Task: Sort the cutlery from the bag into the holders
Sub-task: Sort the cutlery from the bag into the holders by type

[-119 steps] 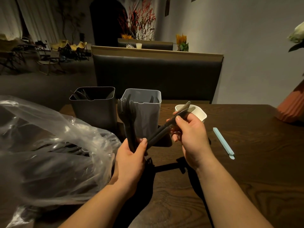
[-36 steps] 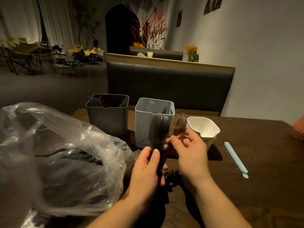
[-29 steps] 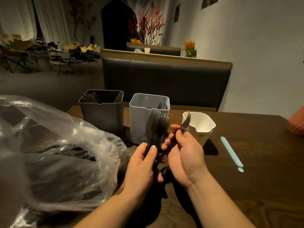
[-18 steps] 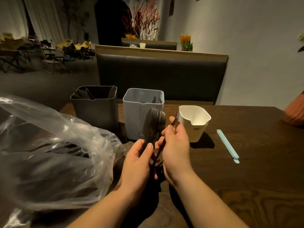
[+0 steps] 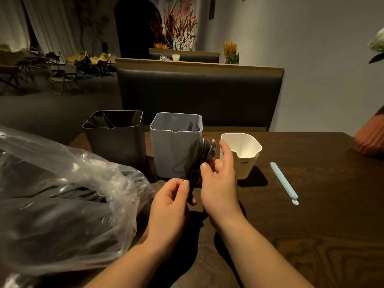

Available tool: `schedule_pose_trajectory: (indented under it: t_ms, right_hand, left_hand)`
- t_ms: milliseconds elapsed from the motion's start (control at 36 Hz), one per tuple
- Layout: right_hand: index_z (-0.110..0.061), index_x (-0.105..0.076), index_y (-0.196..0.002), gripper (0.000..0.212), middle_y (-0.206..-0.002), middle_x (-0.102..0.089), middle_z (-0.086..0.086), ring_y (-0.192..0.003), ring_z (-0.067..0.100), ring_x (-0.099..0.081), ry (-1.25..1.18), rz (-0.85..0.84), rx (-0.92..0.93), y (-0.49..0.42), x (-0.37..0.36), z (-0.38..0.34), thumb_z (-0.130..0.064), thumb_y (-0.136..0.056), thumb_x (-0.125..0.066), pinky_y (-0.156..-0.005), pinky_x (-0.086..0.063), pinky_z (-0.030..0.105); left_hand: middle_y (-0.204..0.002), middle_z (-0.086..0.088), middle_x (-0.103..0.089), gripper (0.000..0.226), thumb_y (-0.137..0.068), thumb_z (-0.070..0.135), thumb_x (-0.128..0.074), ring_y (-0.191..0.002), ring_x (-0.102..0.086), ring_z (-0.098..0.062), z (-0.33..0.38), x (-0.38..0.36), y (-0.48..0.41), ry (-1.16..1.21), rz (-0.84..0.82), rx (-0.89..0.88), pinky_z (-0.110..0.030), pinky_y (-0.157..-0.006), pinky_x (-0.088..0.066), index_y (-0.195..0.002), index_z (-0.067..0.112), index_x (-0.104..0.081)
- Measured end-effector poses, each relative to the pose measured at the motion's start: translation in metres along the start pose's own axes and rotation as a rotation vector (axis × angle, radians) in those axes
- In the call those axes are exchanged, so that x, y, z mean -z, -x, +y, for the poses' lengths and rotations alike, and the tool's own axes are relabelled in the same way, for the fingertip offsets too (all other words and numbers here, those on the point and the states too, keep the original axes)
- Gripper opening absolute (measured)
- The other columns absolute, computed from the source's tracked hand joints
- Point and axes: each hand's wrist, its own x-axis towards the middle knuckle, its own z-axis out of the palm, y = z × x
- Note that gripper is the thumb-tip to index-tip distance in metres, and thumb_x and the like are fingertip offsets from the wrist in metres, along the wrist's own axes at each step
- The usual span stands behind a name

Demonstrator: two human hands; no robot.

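My left hand [image 5: 169, 206] grips the handles of a stack of dark spoons [image 5: 202, 151], bowls up, in front of the grey holder [image 5: 172, 146]. My right hand [image 5: 220, 183] pinches the same stack just below the bowls, index finger raised beside the white holder [image 5: 247, 156]. Black cutlery stands in the dark holder [image 5: 116, 140] at the left, and fork tips show inside the grey one. A clear plastic bag [image 5: 62, 196] with more dark cutlery lies at my left.
A light-blue clip stick [image 5: 283, 181] lies on the dark wooden table [image 5: 311, 225] right of the white holder. An orange ribbed vase [image 5: 371, 134] stands at the right edge. A black padded bench back rises behind the holders.
My right hand held a separate fork a second ago; that fork is no longer visible, and the hand now touches the spoon stack. The stack has shifted slightly right toward the white holder.
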Motion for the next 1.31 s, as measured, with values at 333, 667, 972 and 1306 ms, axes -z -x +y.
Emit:
schedule_pose_trajectory:
  t_ms: [333,667,972,1306]
  right_hand:
    - [-0.022,-0.063,-0.131,0.039,-0.105,-0.071,-0.023,-0.103,-0.009,-0.065,-0.098,0.108,0.102,-0.009,0.010,-0.006,-0.010,-0.094,-0.066,-0.081,-0.054,0.013]
    - [-0.026,-0.062,-0.119,0.024,-0.097,-0.077,-0.010,-0.093,0.004,-0.072,-0.061,0.018,0.003,-0.015,0.014,-0.007,-0.012,-0.104,-0.049,-0.072,-0.058,0.018]
    - [-0.026,-0.063,-0.119,0.020,-0.116,-0.070,0.000,-0.096,0.016,-0.071,0.063,0.025,-0.046,-0.017,0.020,-0.011,-0.019,-0.102,-0.055,-0.062,-0.059,0.023]
    - [-0.023,-0.065,-0.111,0.020,-0.107,-0.072,0.000,-0.101,0.015,-0.070,-0.285,0.316,0.007,-0.043,0.049,-0.049,-0.010,-0.100,-0.054,-0.087,-0.060,0.038]
  left_hand:
    - [-0.070,0.000,-0.067,0.016,-0.094,0.030,-0.065,-0.057,-0.058,-0.007,0.000,0.001,-0.002,0.003,0.020,0.016,-0.028,-0.060,-0.043,-0.084,0.018,-0.069]
    - [-0.082,0.000,-0.074,0.017,-0.093,0.005,-0.064,-0.075,-0.067,-0.007,0.006,0.003,0.000,0.095,0.108,-0.055,-0.017,-0.067,-0.053,-0.091,0.014,-0.077]
    - [-0.080,0.003,-0.076,0.017,-0.086,0.005,-0.073,-0.078,-0.071,-0.011,0.005,0.004,-0.002,-0.050,0.195,-0.222,-0.019,-0.070,-0.056,-0.086,0.021,-0.077]
    - [-0.069,0.000,-0.064,0.027,-0.098,0.030,-0.051,-0.056,-0.056,-0.009,0.008,0.002,-0.006,0.313,0.206,0.061,-0.023,-0.051,-0.044,-0.092,0.017,-0.074]
